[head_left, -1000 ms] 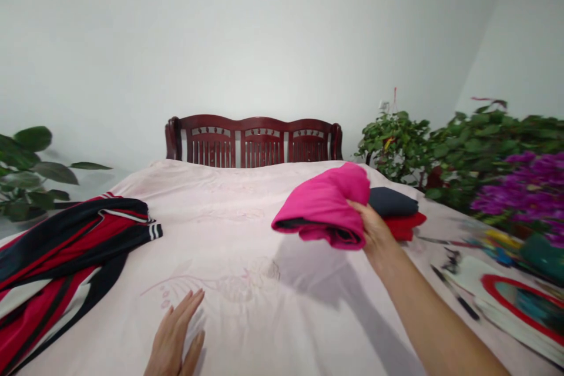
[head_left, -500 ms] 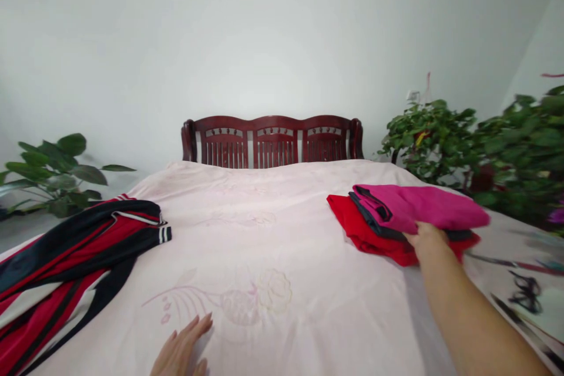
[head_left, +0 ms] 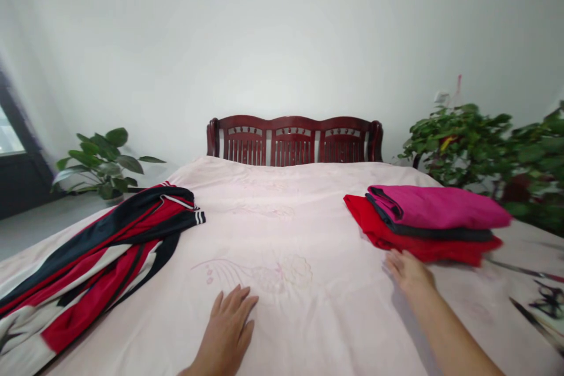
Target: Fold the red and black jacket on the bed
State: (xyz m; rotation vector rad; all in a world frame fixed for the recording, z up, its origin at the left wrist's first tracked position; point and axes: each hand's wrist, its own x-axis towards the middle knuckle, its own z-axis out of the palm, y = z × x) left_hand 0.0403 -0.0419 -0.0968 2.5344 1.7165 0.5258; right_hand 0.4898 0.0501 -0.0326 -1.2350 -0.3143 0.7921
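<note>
Folded clothes lie stacked on the right side of the bed: a magenta garment [head_left: 445,207] on top, a dark grey one [head_left: 458,234] under it, and a red one [head_left: 374,229] at the bottom. Just in front of this stack is my right hand [head_left: 410,270], its fingers loosely stretched out and holding nothing. My left hand [head_left: 231,320] is low over the pale pink bedsheet [head_left: 326,305], fingers spread and empty. To its left, a navy, red and white striped jacket [head_left: 127,247] lies spread out along the bed's left edge.
A dark red wooden headboard [head_left: 293,135] stands at the far end. Leafy plants [head_left: 462,135] crowd the right side, and a potted plant [head_left: 106,158] stands at the left. Black cord [head_left: 549,299] and a dark strip [head_left: 535,323] lie at the right edge.
My right hand has let go of the folded stack and drawn back toward me. My left hand has come further into view. The whole view has turned a little to the left.
</note>
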